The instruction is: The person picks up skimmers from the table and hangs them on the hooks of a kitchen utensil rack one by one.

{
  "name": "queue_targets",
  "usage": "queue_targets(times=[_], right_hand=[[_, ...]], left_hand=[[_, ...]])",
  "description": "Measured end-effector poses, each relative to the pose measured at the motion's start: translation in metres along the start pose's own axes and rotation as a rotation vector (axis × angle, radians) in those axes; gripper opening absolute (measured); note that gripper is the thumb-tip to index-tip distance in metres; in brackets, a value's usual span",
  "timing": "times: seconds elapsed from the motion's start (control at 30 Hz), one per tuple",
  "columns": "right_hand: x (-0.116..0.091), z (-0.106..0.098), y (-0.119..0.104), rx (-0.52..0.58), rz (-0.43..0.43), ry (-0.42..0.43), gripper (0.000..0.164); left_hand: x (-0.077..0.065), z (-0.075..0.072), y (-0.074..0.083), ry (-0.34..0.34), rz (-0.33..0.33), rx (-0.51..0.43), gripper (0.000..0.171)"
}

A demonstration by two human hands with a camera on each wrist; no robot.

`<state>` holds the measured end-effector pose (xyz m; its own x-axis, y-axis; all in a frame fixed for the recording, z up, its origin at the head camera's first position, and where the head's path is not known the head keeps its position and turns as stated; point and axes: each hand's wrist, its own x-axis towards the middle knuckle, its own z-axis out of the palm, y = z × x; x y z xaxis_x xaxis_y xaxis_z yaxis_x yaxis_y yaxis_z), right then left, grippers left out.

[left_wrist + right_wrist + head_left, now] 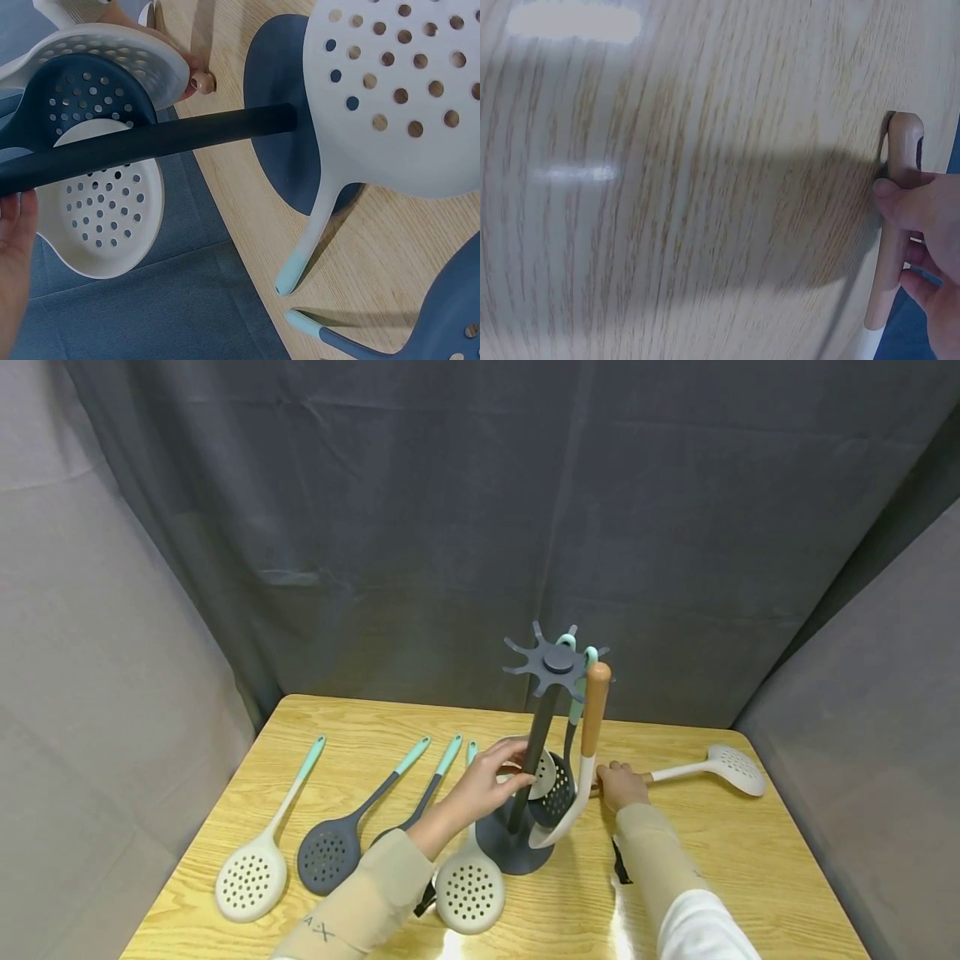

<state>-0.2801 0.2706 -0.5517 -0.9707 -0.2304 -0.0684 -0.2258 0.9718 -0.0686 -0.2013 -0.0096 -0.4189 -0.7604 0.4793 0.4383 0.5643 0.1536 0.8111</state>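
A dark utensil stand [558, 661] with a star-shaped hook top rises from a round base [274, 165]. My left hand [501, 777] grips its post [150, 150], the thumb across the front. From the hooks hang a wooden-handled white skimmer [596, 693], a dark skimmer [94, 94] and a white skimmer [105, 217]. To the right of the stand, my right hand [624, 787] pinches the wooden handle [889, 270] of another white skimmer [735, 768], thumb on top. That skimmer lies low along the table, its perforated head pointing right.
Left of the stand lie a white skimmer [251, 881], a dark skimmer [330, 856] and another dark utensil [431, 793], all with mint handles. One more white skimmer [470, 891] lies against the stand's front left. Grey curtains [412, 527] enclose the wooden table [720, 877].
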Motion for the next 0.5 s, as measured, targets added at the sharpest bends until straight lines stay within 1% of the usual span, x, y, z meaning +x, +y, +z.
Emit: queue_targets(times=[0.3,0.43,0.5], right_hand=[[-0.0033,-0.0057,-0.0006,-0.01,-0.04,-0.002,0.014],[-0.006,-0.008,0.0002,0.02,-0.057,-0.019,0.011],[-0.0064,-0.0083,0.002,0.041,-0.072,-0.015,0.011]], left_hand=[[0.0,-0.001,0.0004,-0.001,0.003,0.0,0.04],[0.0002,-0.0006,0.0,-0.004,0.0,0.003,0.04],[0.0003,-0.0004,-0.0004,-0.003,-0.002,0.003,0.04]])
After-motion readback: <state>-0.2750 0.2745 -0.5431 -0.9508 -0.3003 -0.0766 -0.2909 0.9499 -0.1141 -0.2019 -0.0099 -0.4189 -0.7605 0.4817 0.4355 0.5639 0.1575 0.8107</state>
